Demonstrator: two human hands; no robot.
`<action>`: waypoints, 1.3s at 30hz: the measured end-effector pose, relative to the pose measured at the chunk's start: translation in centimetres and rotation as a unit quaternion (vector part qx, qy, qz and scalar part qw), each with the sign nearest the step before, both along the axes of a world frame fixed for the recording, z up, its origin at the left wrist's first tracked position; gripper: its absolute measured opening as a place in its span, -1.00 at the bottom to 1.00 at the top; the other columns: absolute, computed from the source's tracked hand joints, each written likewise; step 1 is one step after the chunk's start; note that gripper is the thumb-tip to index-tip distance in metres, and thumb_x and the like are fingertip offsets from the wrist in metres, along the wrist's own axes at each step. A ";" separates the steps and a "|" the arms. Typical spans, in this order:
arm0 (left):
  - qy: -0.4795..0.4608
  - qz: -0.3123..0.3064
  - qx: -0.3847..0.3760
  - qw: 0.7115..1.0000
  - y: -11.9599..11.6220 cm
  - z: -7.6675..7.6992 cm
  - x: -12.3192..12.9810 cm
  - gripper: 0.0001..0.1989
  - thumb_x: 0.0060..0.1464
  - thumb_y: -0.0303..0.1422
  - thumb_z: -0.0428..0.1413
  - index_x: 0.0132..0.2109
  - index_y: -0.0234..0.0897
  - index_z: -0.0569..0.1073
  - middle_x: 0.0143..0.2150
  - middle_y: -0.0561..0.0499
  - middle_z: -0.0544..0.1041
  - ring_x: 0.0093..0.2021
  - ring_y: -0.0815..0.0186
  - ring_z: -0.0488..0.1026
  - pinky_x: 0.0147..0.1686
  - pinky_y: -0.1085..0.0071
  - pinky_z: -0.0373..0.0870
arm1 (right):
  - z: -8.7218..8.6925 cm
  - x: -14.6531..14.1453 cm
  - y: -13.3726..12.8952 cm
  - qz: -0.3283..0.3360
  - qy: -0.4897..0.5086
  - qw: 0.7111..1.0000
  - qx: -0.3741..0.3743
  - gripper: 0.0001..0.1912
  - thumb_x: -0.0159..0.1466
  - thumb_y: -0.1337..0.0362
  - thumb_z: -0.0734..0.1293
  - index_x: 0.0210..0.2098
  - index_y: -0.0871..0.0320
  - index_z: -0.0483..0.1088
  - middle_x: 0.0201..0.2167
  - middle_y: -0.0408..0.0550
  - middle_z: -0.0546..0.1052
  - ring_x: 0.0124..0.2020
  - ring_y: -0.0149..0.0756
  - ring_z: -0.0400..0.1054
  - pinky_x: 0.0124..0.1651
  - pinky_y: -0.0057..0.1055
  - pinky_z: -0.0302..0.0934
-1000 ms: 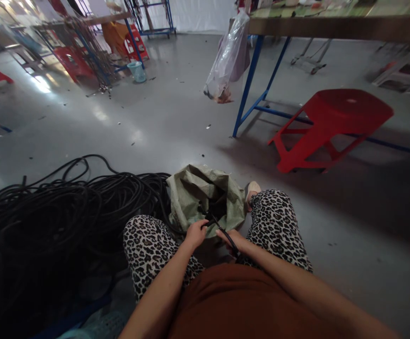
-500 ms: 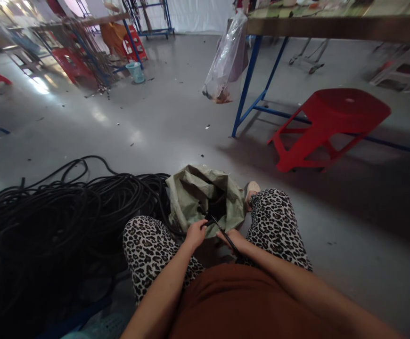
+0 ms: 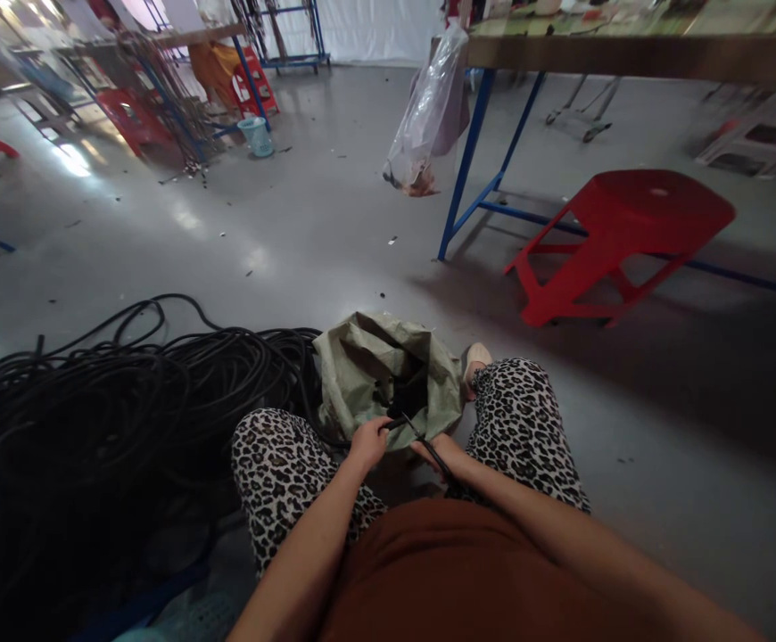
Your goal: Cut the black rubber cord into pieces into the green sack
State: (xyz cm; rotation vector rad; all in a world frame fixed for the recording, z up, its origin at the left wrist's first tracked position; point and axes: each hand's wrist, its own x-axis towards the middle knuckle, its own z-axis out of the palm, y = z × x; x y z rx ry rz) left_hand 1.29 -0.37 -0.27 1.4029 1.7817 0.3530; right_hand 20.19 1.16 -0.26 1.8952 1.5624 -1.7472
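- Pointing rightward over the near rim of the crumpled grey-green sack (image 3: 348, 370), the slim, round black cord (image 3: 396, 423) lies nearly crosswise, its end tilted slightly forward.
- Left hand (image 3: 368, 442): fingers pinched around that cord.
- Right hand (image 3: 451, 454): fingers wrapped around dark-handled scissors (image 3: 434, 456), aimed forward-left.

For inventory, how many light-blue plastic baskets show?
2: one light-blue plastic basket on the floor, upper left; another basket at the bottom edge, cut off. Others may be hidden.

Black cord (image 3: 247, 357) lies in loose coils beside the open green sack (image 3: 346, 383), dark scissors (image 3: 434, 454) tilted at its near edge.
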 end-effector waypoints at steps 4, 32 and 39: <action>-0.016 0.043 0.036 0.998 0.1 -0.4 -0.1 -0.66 0.08 -0.52 0.04 -0.01 -0.28 0.53 0.04 -0.10 0.56 0.10 0.18 0.45 0.18 0.24 0.30 | -0.2 0.2 0.1 -0.064 0.018 0.997 -0.038 -0.45 0.19 -0.18 0.31 -0.57 0.19 0.27 -0.78 -0.21 0.24 -0.81 -0.44 0.16 -0.75 -0.55 0.06; -0.017 0.040 0.051 0.998 0.1 0.4 0.3 -0.65 0.10 -0.51 0.03 0.01 -0.29 0.53 0.03 -0.10 0.57 0.08 0.22 0.48 0.15 0.25 0.35 | 1.5 -0.8 0.2 -0.045 0.085 0.993 -0.068 -0.48 0.26 -0.14 0.26 -0.45 0.25 0.34 -0.69 -0.18 0.32 -0.72 -0.47 0.22 -0.69 -0.59 0.05; -0.005 0.016 0.045 0.999 0.0 0.1 0.2 -0.64 0.11 -0.49 0.02 0.03 -0.28 0.53 0.05 -0.09 0.55 0.09 0.22 0.47 0.15 0.26 0.34 | 1.2 -0.6 0.2 -0.022 0.086 0.995 -0.051 -0.45 0.25 -0.16 0.27 -0.38 0.28 0.40 -0.66 -0.18 0.31 -0.67 -0.46 0.22 -0.64 -0.58 0.06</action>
